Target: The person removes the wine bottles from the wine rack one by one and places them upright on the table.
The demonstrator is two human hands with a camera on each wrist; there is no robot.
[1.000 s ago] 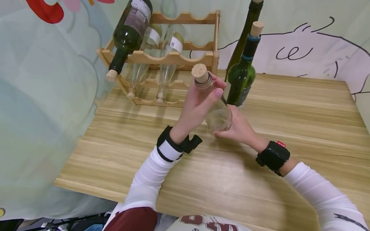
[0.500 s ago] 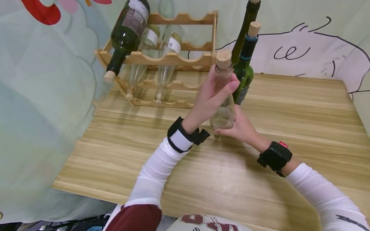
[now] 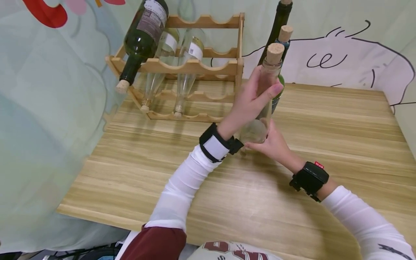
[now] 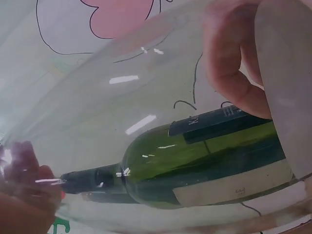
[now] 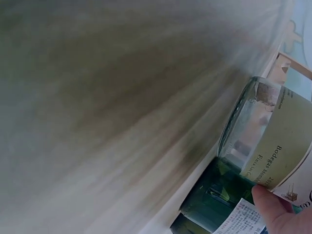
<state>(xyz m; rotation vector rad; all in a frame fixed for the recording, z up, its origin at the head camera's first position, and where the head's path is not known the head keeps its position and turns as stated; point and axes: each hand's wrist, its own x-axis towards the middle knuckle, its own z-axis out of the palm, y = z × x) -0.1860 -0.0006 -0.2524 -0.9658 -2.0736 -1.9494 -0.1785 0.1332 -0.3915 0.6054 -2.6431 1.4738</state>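
A clear glass wine bottle (image 3: 254,130) with a cork (image 3: 274,53) is between my two hands. My left hand (image 3: 248,101) grips its neck, fingers wrapped round it. Low on the body, my right hand (image 3: 277,144) holds it near the base; in the right wrist view the thumb (image 5: 273,209) lies against its cream label (image 5: 278,141). Whether the base touches the table cannot be told. Close behind stands a green bottle (image 3: 281,87), mostly hidden in the head view but seen through the clear glass in the left wrist view.
A taller dark green bottle (image 3: 280,20) stands behind. To the left, a wooden wine rack (image 3: 195,66) bears a dark bottle (image 3: 143,39) on top and two clear bottles (image 3: 184,79) below. The wooden table (image 3: 130,173) ends near my body.
The clear bottle's neck has swung to the right and away from me, with my left hand following it. Its base has shifted slightly rightward. It now covers most of the green bottle.
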